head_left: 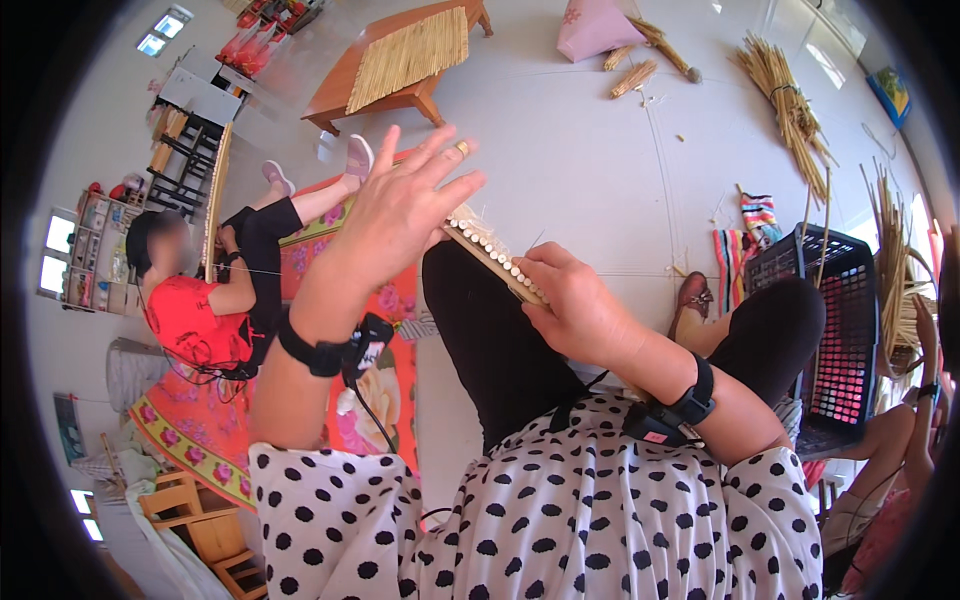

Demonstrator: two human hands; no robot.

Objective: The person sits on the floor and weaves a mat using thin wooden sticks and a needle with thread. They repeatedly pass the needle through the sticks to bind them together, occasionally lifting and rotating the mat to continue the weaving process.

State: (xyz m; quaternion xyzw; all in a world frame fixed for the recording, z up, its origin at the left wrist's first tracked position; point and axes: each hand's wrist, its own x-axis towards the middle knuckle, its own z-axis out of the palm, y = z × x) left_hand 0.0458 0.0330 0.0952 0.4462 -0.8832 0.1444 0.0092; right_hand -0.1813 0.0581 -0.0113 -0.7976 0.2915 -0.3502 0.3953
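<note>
Stalk strip (492, 254) between hands (402, 205) (574, 305) | mat (412, 56) on table (335, 88), ahead-left | crate (842, 335) right

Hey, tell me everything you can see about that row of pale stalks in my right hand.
The row of pale stalks looks like dried plant stems, laid side by side with their round, cream-coloured cut ends showing. A flat tan edge runs along it, and fine wisps stick out near its upper end. It slants from upper left to lower right. The right hand grips its lower end; the left hand, fingers spread, is at the upper end, though contact is unclear.
</note>
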